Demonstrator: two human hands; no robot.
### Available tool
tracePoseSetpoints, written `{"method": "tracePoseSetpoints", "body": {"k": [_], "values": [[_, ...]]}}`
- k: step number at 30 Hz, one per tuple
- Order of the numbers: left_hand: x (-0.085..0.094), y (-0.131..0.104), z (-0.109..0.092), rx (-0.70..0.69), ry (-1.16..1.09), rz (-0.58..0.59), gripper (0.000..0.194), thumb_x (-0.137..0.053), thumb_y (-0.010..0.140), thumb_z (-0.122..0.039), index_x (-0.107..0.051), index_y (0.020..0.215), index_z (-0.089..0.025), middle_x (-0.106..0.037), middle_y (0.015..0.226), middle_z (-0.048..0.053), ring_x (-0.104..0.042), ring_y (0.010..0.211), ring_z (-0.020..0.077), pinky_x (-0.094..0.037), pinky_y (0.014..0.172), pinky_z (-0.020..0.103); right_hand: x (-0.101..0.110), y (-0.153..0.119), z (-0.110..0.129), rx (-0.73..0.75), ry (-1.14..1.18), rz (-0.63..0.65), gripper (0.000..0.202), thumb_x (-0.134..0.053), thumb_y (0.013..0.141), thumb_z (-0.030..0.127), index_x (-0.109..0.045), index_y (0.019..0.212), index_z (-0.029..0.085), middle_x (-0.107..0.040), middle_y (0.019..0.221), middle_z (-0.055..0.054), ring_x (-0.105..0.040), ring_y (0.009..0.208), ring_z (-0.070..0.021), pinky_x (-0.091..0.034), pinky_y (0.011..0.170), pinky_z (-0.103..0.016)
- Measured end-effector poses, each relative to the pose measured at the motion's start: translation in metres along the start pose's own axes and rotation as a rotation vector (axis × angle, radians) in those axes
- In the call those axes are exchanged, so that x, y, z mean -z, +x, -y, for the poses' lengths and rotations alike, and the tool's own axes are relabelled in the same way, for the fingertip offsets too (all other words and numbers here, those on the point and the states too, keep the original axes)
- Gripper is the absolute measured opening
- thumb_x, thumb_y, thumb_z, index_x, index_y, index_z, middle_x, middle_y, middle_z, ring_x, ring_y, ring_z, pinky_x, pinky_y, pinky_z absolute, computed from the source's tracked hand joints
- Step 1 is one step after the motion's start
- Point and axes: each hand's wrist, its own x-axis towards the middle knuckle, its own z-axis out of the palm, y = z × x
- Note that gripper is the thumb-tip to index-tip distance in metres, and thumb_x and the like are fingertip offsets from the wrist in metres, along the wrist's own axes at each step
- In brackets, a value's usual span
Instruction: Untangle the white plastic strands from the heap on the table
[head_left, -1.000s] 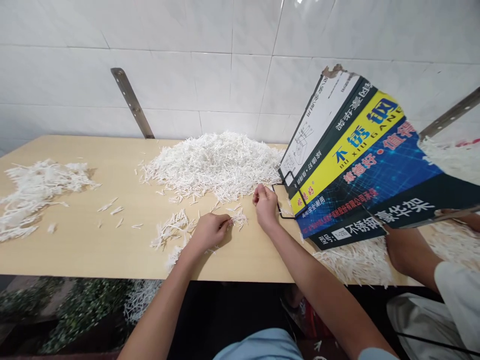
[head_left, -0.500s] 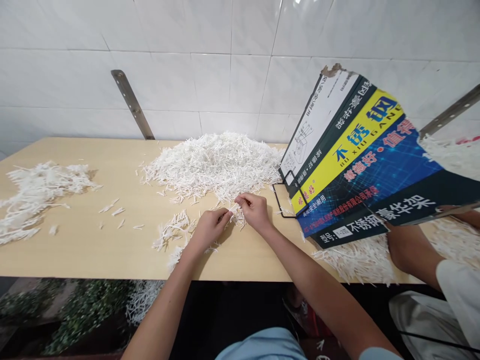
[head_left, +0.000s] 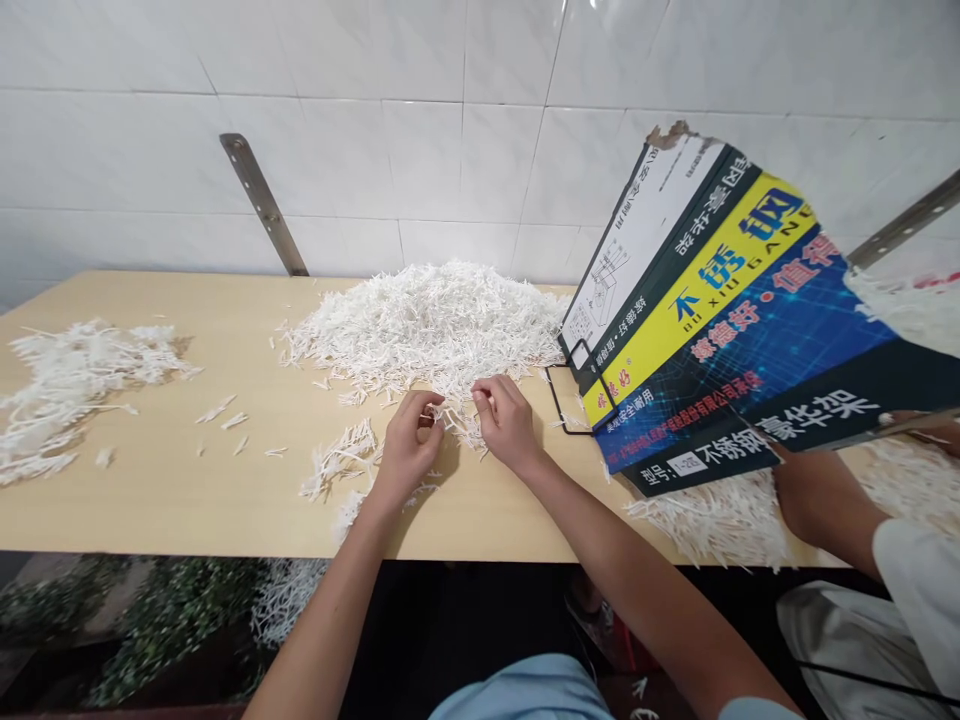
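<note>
My left hand (head_left: 412, 437) is just above the table, thumb and index finger curled and apart, with no piece visible between them. Close by on the right, my right hand (head_left: 508, 422) has thumb and index fingertip together in a pinch; anything in that pinch is too small to make out. Thin white branching plastic-looking pieces (head_left: 463, 424) lie between and below the hands. Behind both hands rises a large heap of short white pieces (head_left: 442, 320). A smaller cluster of branching white pieces (head_left: 341, 458) lies left of my left wrist.
At the left end of the table (head_left: 225, 500) spreads another white pile (head_left: 71, 385). A printed cardboard panel (head_left: 720, 320) leans in a black wire stand (head_left: 559, 405) on the right. Beyond it show another person's arm (head_left: 825, 500) and more white pieces (head_left: 712, 515). Metal brackets (head_left: 262, 205) line the tiled wall.
My hands were close together with fingertips meeting at a small white piece. Now they are slightly apart, and my left thumb and index finger have opened.
</note>
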Motion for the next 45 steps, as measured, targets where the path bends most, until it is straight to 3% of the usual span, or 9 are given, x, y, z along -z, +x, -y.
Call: {"method": "tracePoseSetpoints", "body": {"k": [5, 11, 16, 19, 26, 30, 35, 38, 45], "values": [[-0.004, 0.000, 0.007, -0.020, -0.056, 0.005, 0.023, -0.059, 0.093, -0.019, -0.058, 0.115, -0.024, -0.055, 0.115, 0.005, -0.064, 0.092, 0.0141, -0.059, 0.080, 0.028, 0.004, -0.001, 0.011, 0.217, 0.043, 0.116, 0.021, -0.051, 0.100, 0.025, -0.064, 0.116, 0.021, -0.070, 0.114, -0.011, -0.061, 0.110, -0.0263, -0.048, 0.098, -0.042], [-0.004, -0.002, 0.006, -0.062, -0.095, -0.029, 0.021, -0.057, 0.096, -0.019, -0.056, 0.116, -0.025, -0.053, 0.116, 0.005, -0.067, 0.098, 0.0152, -0.061, 0.082, 0.029, -0.009, -0.005, 0.004, -0.088, 0.101, 0.348, 0.026, -0.066, 0.095, 0.046, -0.070, 0.109, 0.025, -0.074, 0.099, -0.005, -0.068, 0.089, -0.0204, -0.051, 0.080, -0.032], [-0.002, 0.000, 0.001, -0.117, -0.021, -0.042, 0.021, -0.054, 0.097, -0.019, -0.058, 0.117, -0.024, -0.058, 0.119, 0.008, -0.065, 0.109, 0.0199, -0.058, 0.090, 0.035, -0.012, 0.001, -0.005, -0.369, 0.400, 0.270, 0.021, -0.068, 0.092, 0.042, -0.075, 0.097, 0.022, -0.075, 0.085, -0.003, -0.068, 0.077, -0.0187, -0.051, 0.070, -0.029], [-0.002, 0.003, -0.001, -0.006, 0.033, -0.059, 0.027, -0.061, 0.094, -0.025, -0.058, 0.121, -0.023, -0.062, 0.122, 0.010, -0.062, 0.114, 0.0232, -0.056, 0.091, 0.037, -0.009, 0.004, -0.007, -0.472, 0.529, 0.228, 0.026, -0.068, 0.091, 0.045, -0.074, 0.086, 0.021, -0.073, 0.078, -0.003, -0.066, 0.072, -0.0181, -0.051, 0.067, -0.030], [-0.004, 0.005, -0.010, 0.243, 0.011, 0.176, 0.028, -0.048, 0.103, -0.041, -0.066, 0.116, -0.024, -0.074, 0.106, 0.005, -0.068, 0.093, 0.0208, -0.051, 0.084, 0.035, -0.007, 0.005, -0.005, -0.545, 0.716, 0.209, 0.025, -0.073, 0.085, 0.045, -0.071, 0.088, 0.021, -0.071, 0.075, -0.003, -0.062, 0.068, -0.0162, -0.047, 0.061, -0.028], [-0.006, 0.005, -0.002, 0.215, 0.063, 0.078, 0.033, -0.056, 0.098, -0.048, -0.059, 0.118, -0.021, -0.068, 0.109, 0.007, -0.064, 0.092, 0.0207, -0.049, 0.081, 0.034, -0.008, 0.005, -0.003, -0.587, 0.840, 0.185, 0.024, -0.072, 0.084, 0.043, -0.062, 0.088, 0.022, -0.071, 0.073, -0.001, -0.060, 0.062, -0.0140, -0.043, 0.056, -0.026], [-0.006, 0.004, 0.002, 0.009, 0.316, -0.135, 0.033, -0.062, 0.095, -0.046, -0.048, 0.077, -0.022, -0.054, 0.081, 0.002, -0.052, 0.079, 0.0193, -0.042, 0.076, 0.033, -0.010, 0.006, -0.002, -0.596, 0.827, 0.177, 0.029, -0.070, 0.085, 0.049, -0.057, 0.088, 0.022, -0.069, 0.069, 0.000, -0.061, 0.061, -0.0146, -0.044, 0.055, -0.026], [-0.007, 0.003, -0.001, 0.008, 0.353, 0.009, 0.041, -0.056, 0.098, -0.043, -0.044, 0.066, -0.022, -0.051, 0.070, 0.001, -0.050, 0.070, 0.0175, -0.038, 0.069, 0.031, -0.011, 0.006, -0.004, -0.597, 0.769, 0.166, 0.032, -0.069, 0.084, 0.052, -0.058, 0.087, 0.022, -0.068, 0.069, 0.000, -0.059, 0.058, -0.0137, -0.044, 0.054, -0.025], [-0.011, 0.001, 0.000, 0.081, 0.327, 0.291, 0.029, -0.043, 0.103, -0.035, -0.067, 0.097, -0.022, -0.064, 0.067, 0.000, -0.056, 0.061, 0.0167, -0.036, 0.064, 0.028, -0.015, 0.000, -0.006, -0.608, 0.672, -0.021, 0.030, -0.068, 0.085, 0.049, -0.058, 0.082, 0.022, -0.056, 0.065, 0.003, -0.046, 0.052, -0.0101, -0.037, 0.048, -0.024]]}}
